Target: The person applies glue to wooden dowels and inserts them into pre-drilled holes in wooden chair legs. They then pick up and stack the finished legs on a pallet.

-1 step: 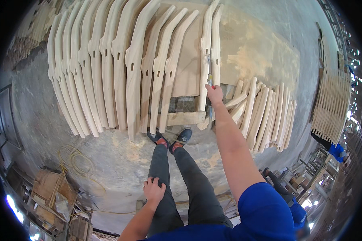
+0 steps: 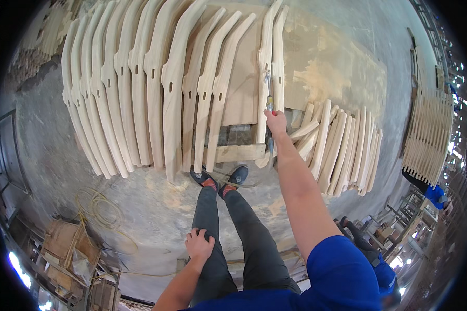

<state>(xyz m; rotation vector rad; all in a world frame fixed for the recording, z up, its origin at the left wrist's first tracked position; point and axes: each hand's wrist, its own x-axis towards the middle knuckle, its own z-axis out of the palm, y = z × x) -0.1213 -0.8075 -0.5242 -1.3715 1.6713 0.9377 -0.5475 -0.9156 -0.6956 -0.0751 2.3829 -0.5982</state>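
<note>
While the right hand (image 2: 276, 122) grips a tool (image 2: 269, 103), the left hand (image 2: 198, 244) rests spread on a thigh (image 2: 208, 223), wooden chair legs (image 2: 140, 93) leaning around.

A single head-worn fisheye view is given (edges bent toward the rim), looking steeply down past the legs at pale curved wooden chair-leg blanks (image 2: 140, 93) leaned far ahead.
</note>
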